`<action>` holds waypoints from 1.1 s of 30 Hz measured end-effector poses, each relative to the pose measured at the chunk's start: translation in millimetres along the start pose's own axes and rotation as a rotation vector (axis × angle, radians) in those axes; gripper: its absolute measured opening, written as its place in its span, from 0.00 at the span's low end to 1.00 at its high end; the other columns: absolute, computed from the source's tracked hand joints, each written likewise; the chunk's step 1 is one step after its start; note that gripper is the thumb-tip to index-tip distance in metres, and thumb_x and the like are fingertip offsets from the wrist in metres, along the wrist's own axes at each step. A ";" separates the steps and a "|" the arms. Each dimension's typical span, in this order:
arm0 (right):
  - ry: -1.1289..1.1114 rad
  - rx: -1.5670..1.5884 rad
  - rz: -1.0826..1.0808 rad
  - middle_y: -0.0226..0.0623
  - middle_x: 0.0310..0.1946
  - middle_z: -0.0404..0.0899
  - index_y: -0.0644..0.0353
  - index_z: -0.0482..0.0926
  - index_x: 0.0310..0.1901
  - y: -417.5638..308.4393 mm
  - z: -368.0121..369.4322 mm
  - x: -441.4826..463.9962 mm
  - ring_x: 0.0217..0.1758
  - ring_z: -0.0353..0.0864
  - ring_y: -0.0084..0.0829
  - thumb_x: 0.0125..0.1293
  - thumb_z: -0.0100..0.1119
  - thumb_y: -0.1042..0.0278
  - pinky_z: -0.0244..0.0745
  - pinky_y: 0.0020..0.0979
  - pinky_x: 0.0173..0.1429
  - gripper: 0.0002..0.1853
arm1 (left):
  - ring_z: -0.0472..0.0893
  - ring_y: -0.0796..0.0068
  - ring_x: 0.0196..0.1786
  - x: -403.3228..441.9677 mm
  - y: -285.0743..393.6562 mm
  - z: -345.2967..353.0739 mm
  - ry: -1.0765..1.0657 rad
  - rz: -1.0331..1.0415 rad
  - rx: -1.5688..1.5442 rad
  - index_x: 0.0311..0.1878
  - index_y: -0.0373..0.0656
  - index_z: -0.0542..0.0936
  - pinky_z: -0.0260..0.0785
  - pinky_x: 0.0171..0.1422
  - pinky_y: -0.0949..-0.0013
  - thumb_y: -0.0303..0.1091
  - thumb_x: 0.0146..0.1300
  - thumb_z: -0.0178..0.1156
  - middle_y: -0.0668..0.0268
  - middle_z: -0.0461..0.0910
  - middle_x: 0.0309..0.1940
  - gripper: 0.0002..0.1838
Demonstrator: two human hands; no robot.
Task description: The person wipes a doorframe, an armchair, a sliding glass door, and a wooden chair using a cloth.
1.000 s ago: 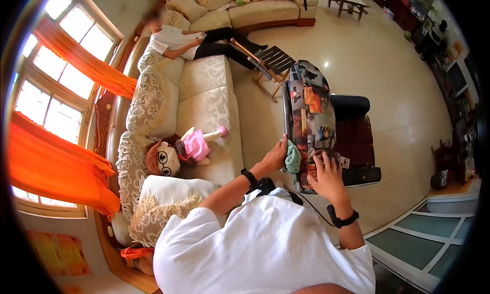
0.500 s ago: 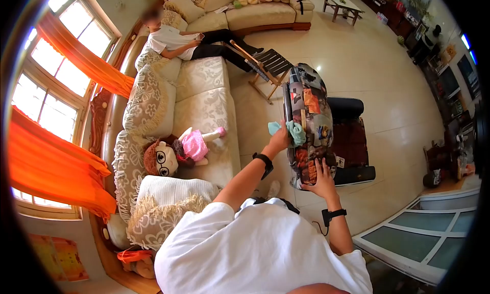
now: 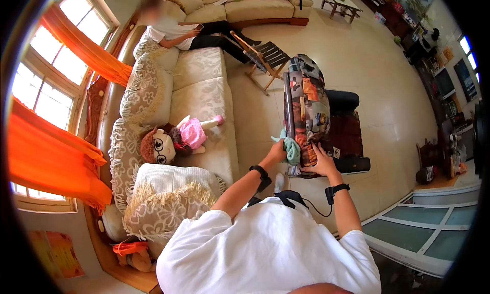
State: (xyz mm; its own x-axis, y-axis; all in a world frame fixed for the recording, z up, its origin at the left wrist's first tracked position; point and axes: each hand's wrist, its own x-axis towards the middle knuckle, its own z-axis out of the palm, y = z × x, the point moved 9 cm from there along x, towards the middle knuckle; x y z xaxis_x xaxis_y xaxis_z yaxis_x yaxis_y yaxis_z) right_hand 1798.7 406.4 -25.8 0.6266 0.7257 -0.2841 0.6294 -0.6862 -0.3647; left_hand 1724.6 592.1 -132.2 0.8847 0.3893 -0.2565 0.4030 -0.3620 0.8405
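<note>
A patterned, multicoloured chair back point(image 3: 315, 102) stands in front of me, its dark seat point(image 3: 346, 135) to the right. My left hand point(image 3: 276, 151) is closed on a light green cloth point(image 3: 292, 150), which lies against the left edge of the chair back near its lower end. My right hand point(image 3: 322, 162) rests with spread fingers on the near end of the chair back, just right of the cloth. Both wrists wear black bands.
On the left, a long sofa point(image 3: 204, 105) holds a doll point(image 3: 191, 134) and cushions point(image 3: 171, 192). A seated person point(image 3: 176, 33) holds a phone. Beyond the chair stands a folding wooden chair point(image 3: 270, 56). A glass-panelled frame point(image 3: 418, 217) is at right.
My left hand and the cloth have moved down along the chair back's left edge since the middle frame. My right hand has shifted slightly on the near end. The view has tilted a little.
</note>
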 end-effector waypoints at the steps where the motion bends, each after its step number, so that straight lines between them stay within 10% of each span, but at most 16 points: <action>1: -0.021 0.012 -0.012 0.54 0.76 0.52 0.44 0.51 0.77 2.4 2.0 0.6 0.71 0.66 0.53 0.35 0.72 0.24 0.69 0.50 0.67 0.68 | 0.81 0.48 0.54 -4.1 -4.5 -4.7 0.038 -0.013 -0.044 0.62 0.37 0.70 0.75 0.55 0.54 0.32 0.55 0.66 0.46 0.81 0.50 0.31; 10: -0.008 -0.073 -0.178 0.54 0.74 0.56 0.40 0.53 0.77 1.8 -19.2 -11.8 0.61 0.76 0.58 0.41 0.67 0.22 0.74 0.48 0.63 0.62 | 0.77 0.38 0.56 -3.4 63.9 -60.8 0.249 0.066 -0.199 0.65 0.42 0.69 0.71 0.57 0.50 0.22 0.52 0.59 0.41 0.78 0.52 0.33; 15: -0.101 -0.031 -0.302 0.50 0.68 0.66 0.44 0.63 0.73 15.5 -36.4 -6.8 0.63 0.74 0.54 0.45 0.71 0.29 0.71 0.46 0.65 0.54 | 0.81 0.74 0.50 14.8 34.8 -1.9 0.020 0.272 -0.605 0.56 0.42 0.73 0.75 0.56 0.65 0.31 0.60 0.69 0.64 0.82 0.47 0.22; 20: -0.224 0.082 -0.408 0.46 0.61 0.70 0.39 0.65 0.71 35.0 -38.4 9.9 0.58 0.76 0.52 0.49 0.72 0.34 0.73 0.46 0.61 0.48 | 0.81 0.75 0.48 6.1 -6.4 18.1 0.098 0.214 -0.694 0.54 0.43 0.74 0.77 0.53 0.66 0.30 0.73 0.55 0.65 0.81 0.45 0.09; 23: -0.299 0.136 -0.454 0.45 0.59 0.65 0.37 0.66 0.71 45.2 -28.6 18.6 0.56 0.76 0.53 0.52 0.71 0.35 0.73 0.45 0.61 0.45 | 0.82 0.76 0.45 -5.0 0.0 38.6 -0.198 0.067 -1.379 0.52 0.44 0.77 0.78 0.52 0.66 0.30 0.72 0.56 0.67 0.81 0.44 0.08; 27: -0.375 0.202 -0.466 0.47 0.60 0.62 0.36 0.65 0.71 50.9 -26.5 24.7 0.59 0.74 0.54 0.52 0.71 0.36 0.72 0.45 0.62 0.45 | 0.80 0.77 0.47 -13.0 22.2 8.2 0.008 0.061 -0.720 0.54 0.42 0.76 0.75 0.55 0.68 0.28 0.55 0.73 0.67 0.81 0.45 0.23; 33: -0.372 0.265 -0.473 0.47 0.62 0.58 0.36 0.65 0.69 53.6 -22.9 31.0 0.62 0.71 0.57 0.51 0.73 0.37 0.69 0.48 0.66 0.45 | 0.80 0.77 0.47 -12.9 43.2 -18.0 0.137 0.097 -0.526 0.56 0.43 0.75 0.75 0.53 0.69 0.29 0.57 0.70 0.69 0.81 0.46 0.24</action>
State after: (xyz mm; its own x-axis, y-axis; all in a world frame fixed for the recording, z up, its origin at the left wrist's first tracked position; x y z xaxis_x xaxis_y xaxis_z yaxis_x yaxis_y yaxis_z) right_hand 1862.4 391.0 -33.8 0.0790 0.9474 -0.3101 0.6337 -0.2879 -0.7180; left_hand 1726.4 586.7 -84.0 0.8592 0.4944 -0.1314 0.1189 0.0569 0.9913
